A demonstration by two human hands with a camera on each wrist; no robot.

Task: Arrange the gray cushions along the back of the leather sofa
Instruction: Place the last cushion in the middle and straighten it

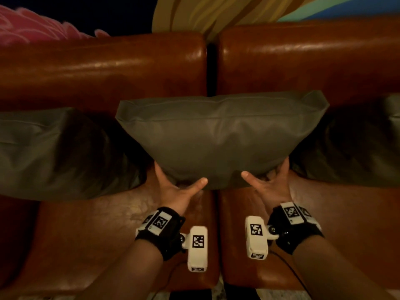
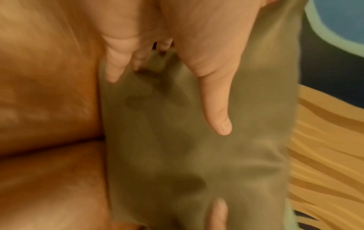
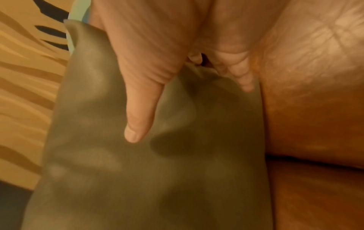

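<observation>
A gray cushion (image 1: 218, 135) stands upright in front of the brown leather sofa's backrest (image 1: 104, 70), over the gap between the two seats. My left hand (image 1: 177, 185) grips its lower left corner, thumb on the front face and fingers behind. My right hand (image 1: 268, 180) grips the lower right corner the same way. In the left wrist view the thumb (image 2: 216, 109) lies across the gray cushion (image 2: 177, 155). In the right wrist view the thumb (image 3: 141, 112) presses the gray cushion (image 3: 138, 179). Two more gray cushions lean against the back, one at left (image 1: 54, 152) and one at right (image 1: 355, 148).
The leather seat cushions (image 1: 108, 239) lie bare below my wrists. A pink fluffy thing (image 1: 28, 24) shows behind the sofa's top at the far left. A wall painted with tan stripes (image 1: 194, 11) and blue rises behind the backrest.
</observation>
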